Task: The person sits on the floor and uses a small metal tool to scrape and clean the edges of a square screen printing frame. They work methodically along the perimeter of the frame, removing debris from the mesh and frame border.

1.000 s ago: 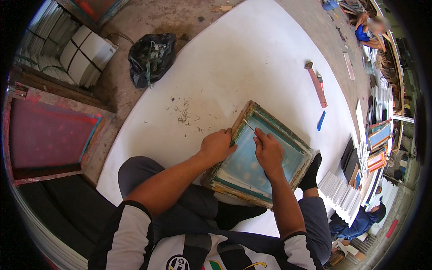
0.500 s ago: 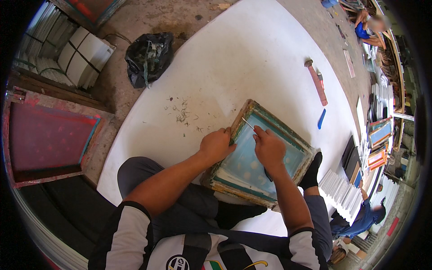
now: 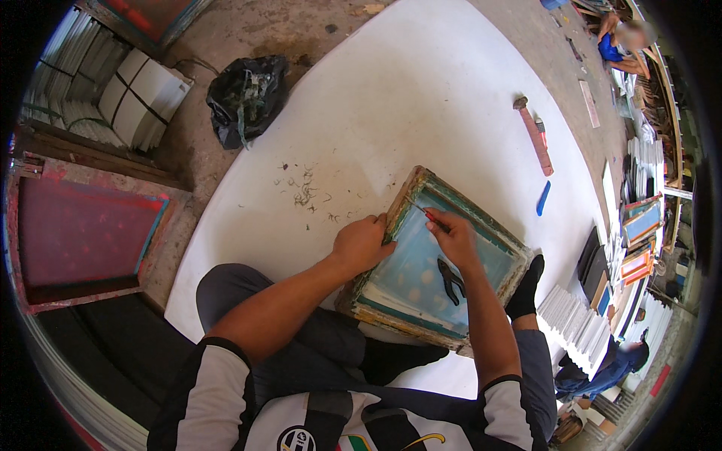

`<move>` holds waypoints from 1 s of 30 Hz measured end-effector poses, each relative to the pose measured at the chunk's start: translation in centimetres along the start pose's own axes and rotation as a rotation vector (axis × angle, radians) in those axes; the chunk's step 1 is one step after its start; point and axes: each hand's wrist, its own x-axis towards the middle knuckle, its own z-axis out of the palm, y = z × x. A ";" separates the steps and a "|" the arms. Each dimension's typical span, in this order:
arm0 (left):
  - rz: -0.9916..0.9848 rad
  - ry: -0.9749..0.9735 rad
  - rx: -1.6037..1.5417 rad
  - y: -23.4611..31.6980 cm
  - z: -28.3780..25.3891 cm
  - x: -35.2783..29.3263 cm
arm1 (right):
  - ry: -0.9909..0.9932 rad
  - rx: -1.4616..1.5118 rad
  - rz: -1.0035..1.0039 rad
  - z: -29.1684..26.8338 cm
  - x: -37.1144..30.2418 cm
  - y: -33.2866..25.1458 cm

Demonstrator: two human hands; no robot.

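Observation:
A wooden screen-printing frame (image 3: 492, 222) with blue mesh lies tilted across my legs and the white board. My left hand (image 3: 362, 246) is closed around its left side rail. In my right hand (image 3: 456, 239) is a thin screwdriver (image 3: 429, 215) with a red handle. Its tip meets the inner edge of the frame near the upper left corner. Black-handled pliers (image 3: 450, 282) rest on the mesh beside my right wrist. To the left of the frame, small curled scraps (image 3: 304, 192) are scattered on the white board (image 3: 361, 98).
At the right lie a hammer (image 3: 535, 139), a red-and-white tool (image 3: 540, 129) and a blue cutter-like tool (image 3: 543, 198). A black plastic bag (image 3: 247, 98) sits at upper left, above a red screen frame (image 3: 86, 233). White stacked sheets (image 3: 575, 323) and two other people are at right.
My right hand has shifted slightly and turned, uncovering the screwdriver's red handle and the pliers on the mesh. My left hand stays on the frame.

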 end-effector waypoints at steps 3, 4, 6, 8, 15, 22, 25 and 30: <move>-0.008 0.000 0.014 -0.3 0.1 0.0 | 0.011 -0.177 -0.040 -0.6 0.2 -2.0; -0.001 0.001 0.017 -0.2 0.1 0.0 | 0.017 -0.173 -0.042 -0.6 0.3 -2.0; -0.007 -0.015 0.016 -0.1 0.0 0.0 | 0.001 -0.139 -0.002 -0.7 0.6 -1.6; -0.013 -0.027 0.013 0.1 -0.1 0.1 | -0.046 -0.078 0.078 -0.5 1.2 -0.3; -0.013 -0.032 0.017 0.1 -0.1 0.1 | 0.100 -0.042 -0.083 1.0 0.7 0.8; -0.029 -0.052 0.019 0.2 -0.4 -0.1 | 0.217 -0.216 -0.028 0.9 -2.4 -2.0; -0.029 -0.041 0.034 0.3 -0.4 -0.2 | 0.251 -0.363 -0.027 1.4 -3.3 -4.1; -0.040 -0.042 0.030 0.4 -0.4 -0.2 | 0.324 -0.406 -0.052 1.7 -3.3 -4.9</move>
